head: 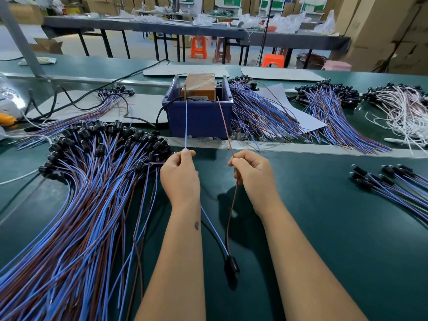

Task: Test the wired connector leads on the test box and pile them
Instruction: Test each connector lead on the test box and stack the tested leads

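Bright even overhead light, wide-angle edge bending

Bare forearms, no sleeves; small dark mark [196,225] on left forearm.

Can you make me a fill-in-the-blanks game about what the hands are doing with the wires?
1. The left hand pinches the ____ wire.
2. The right hand pinches the ____ wire.
3. Both wires run up to the test box that sits inside a blue ____.
4. The lead's black connector lies between the two ____.

Missing words: blue; brown; bin; forearms
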A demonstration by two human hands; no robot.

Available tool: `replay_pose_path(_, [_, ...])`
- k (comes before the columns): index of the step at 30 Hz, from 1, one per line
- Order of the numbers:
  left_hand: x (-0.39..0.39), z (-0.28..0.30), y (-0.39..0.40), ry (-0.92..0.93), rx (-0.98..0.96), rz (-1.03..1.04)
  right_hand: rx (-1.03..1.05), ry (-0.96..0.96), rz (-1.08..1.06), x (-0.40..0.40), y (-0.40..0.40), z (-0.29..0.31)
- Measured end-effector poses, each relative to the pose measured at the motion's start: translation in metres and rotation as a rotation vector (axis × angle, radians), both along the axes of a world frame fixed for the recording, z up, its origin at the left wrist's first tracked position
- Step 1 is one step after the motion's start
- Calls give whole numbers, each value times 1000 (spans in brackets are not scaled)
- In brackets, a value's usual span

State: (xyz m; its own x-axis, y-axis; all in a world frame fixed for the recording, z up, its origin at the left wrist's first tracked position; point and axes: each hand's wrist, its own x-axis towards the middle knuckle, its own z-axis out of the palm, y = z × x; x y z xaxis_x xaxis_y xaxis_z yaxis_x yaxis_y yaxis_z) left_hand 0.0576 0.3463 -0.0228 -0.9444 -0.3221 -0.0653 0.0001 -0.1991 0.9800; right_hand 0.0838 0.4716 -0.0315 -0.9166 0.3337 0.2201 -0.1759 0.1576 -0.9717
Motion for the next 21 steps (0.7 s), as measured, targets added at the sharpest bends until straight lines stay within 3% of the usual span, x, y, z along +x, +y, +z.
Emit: replay_pose_path(21, [-2,0,-1,0,26,6,42,-26,22,0,0,-1])
